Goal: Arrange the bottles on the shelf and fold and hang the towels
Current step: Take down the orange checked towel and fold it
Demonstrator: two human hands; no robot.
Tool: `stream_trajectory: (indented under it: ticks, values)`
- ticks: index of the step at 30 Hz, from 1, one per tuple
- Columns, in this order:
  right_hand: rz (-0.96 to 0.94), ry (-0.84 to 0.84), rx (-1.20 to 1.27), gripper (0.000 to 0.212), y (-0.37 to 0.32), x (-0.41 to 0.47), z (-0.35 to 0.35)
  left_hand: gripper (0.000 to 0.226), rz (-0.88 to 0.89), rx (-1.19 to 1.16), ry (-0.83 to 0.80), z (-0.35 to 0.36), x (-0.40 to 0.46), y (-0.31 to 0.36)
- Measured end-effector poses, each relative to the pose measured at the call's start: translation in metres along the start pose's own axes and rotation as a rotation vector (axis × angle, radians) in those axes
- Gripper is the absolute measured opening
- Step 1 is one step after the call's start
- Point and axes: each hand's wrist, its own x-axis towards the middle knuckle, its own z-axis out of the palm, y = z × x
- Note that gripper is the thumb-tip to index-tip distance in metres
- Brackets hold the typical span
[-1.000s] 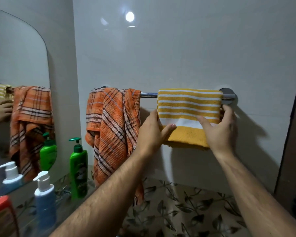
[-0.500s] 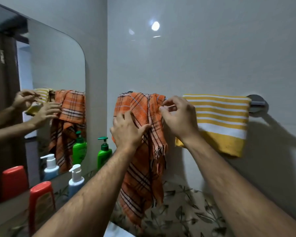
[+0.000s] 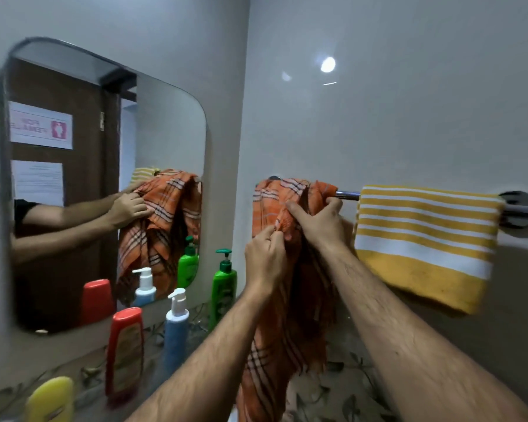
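Your left hand (image 3: 264, 257) and right hand (image 3: 319, 222) both grip the orange towel (image 3: 290, 300); left, the green bottle (image 3: 224, 289), blue bottle (image 3: 175, 327) and red bottle (image 3: 125, 354) stand upright.

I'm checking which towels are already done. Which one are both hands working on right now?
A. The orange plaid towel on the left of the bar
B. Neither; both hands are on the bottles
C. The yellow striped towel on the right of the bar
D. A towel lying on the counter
A: the left hand and the right hand both grip the bunched orange plaid towel, while the folded yellow striped towel hangs untouched.
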Motion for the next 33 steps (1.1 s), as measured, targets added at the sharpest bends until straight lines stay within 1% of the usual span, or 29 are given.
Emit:
stream_trajectory:
  ticks: [2,3,4,5,7,8,9,10,12,13,14,15,16,18,20,21,23,24,25,28,31,33]
  values:
    - [0.097,-0.044,0.226,0.097,0.0,-0.003,0.001,0.029,0.016,-0.191,-0.047,-0.001,-0.015,0.006]
    - [0.154,-0.09,0.381,0.097,0.0,-0.007,0.002,0.029,0.016,-0.286,-0.069,-0.002,-0.021,0.008]
    - [0.196,-0.159,0.534,0.088,-0.001,-0.011,0.002,0.033,0.022,-0.363,-0.066,-0.002,-0.027,0.009]
    - [0.199,-0.24,0.634,0.071,0.0,-0.016,0.002,0.038,0.021,-0.399,-0.035,-0.004,-0.032,0.008]
    - [0.153,-0.344,0.653,0.028,-0.002,-0.031,-0.001,0.04,0.019,-0.4,0.092,-0.012,-0.046,0.013]
    - [0.135,-0.364,0.645,0.013,-0.002,-0.042,-0.004,0.036,0.016,-0.392,0.159,-0.017,-0.053,0.016]
    - [0.12,-0.382,0.654,0.007,-0.002,-0.054,-0.007,0.03,0.015,-0.391,0.225,-0.023,-0.063,0.023]
    - [0.092,-0.407,0.667,0.01,-0.002,-0.067,-0.011,0.025,-0.01,-0.396,0.287,-0.028,-0.071,0.028]
    - [0.035,-0.464,0.694,0.01,0.003,-0.096,-0.018,0.03,-0.082,-0.377,0.39,-0.038,-0.096,0.04]
    - [0.011,-0.492,0.721,0.007,0.005,-0.11,-0.022,0.03,-0.1,-0.357,0.414,-0.043,-0.107,0.041]
    - [-0.003,-0.527,0.752,0.004,0.009,-0.125,-0.024,0.026,-0.11,-0.322,0.426,-0.049,-0.121,0.041]
    - [-0.004,-0.561,0.781,0.005,0.012,-0.14,-0.026,0.022,-0.116,-0.285,0.435,-0.055,-0.135,0.038]
    - [0.005,-0.597,0.796,0.01,0.016,-0.154,-0.027,0.024,-0.128,-0.247,0.448,-0.063,-0.148,0.036]
    - [0.001,-0.656,0.803,0.027,0.021,-0.183,-0.026,0.028,-0.151,-0.18,0.461,-0.082,-0.172,0.032]
    - [-0.017,-0.688,0.804,0.043,0.025,-0.216,-0.024,0.028,-0.149,-0.122,0.437,-0.101,-0.2,0.035]
    - [-0.013,-0.696,0.81,0.042,0.029,-0.233,-0.022,0.028,-0.148,-0.076,0.43,-0.109,-0.214,0.041]
    - [-0.019,-0.711,0.824,0.02,0.032,-0.264,-0.024,0.028,-0.166,0.011,0.452,-0.125,-0.237,0.044]
    - [-0.019,-0.724,0.825,0.012,0.033,-0.281,-0.026,0.033,-0.181,0.039,0.474,-0.133,-0.25,0.046]
    - [-0.021,-0.743,0.833,0.01,0.033,-0.295,-0.028,0.034,-0.204,0.045,0.485,-0.141,-0.261,0.046]
    - [-0.017,-0.803,0.832,0.017,0.033,-0.333,-0.038,0.032,-0.247,0.032,0.482,-0.164,-0.298,0.05]
    - [0.053,-0.915,0.844,0.012,0.032,-0.373,-0.049,0.03,-0.287,0.107,0.51,-0.191,-0.339,0.06]
    - [0.114,-0.973,0.824,0.02,0.035,-0.394,-0.053,0.032,-0.32,0.129,0.558,-0.212,-0.368,0.068]
